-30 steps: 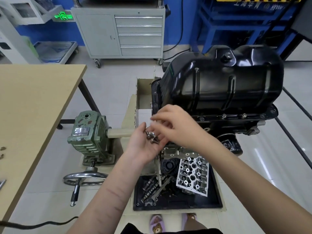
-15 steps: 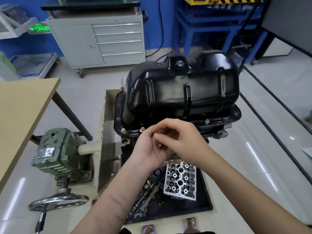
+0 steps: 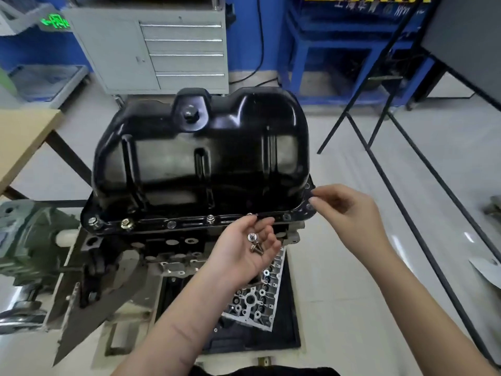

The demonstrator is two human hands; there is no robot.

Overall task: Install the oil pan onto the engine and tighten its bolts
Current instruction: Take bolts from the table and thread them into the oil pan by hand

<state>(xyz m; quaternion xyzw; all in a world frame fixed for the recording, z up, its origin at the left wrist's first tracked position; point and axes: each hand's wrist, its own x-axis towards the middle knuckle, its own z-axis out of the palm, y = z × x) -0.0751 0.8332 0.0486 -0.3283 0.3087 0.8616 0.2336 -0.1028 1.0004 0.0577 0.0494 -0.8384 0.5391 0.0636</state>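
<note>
Green lit sign (image 3: 55, 22) upper left, blue frame lettering (image 3: 378, 6): both seemingly illegible.

You're standing in an automotive training workshop: an engine (image 3: 168, 256) sits on a rotating stand with a black oil pan (image 3: 200, 158) on top. Far behind it stand a grey drawer cabinet (image 3: 162, 47) and blue steel racking (image 3: 339, 42), with a wooden worktop (image 3: 19, 137) at the left.

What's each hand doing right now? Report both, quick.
Left hand: palm up, fingers relaxed, loose bolts lying in it.
Right hand: fingertips pinched at the oil pan flange's right corner; whether they hold a bolt cannot be told.
</note>
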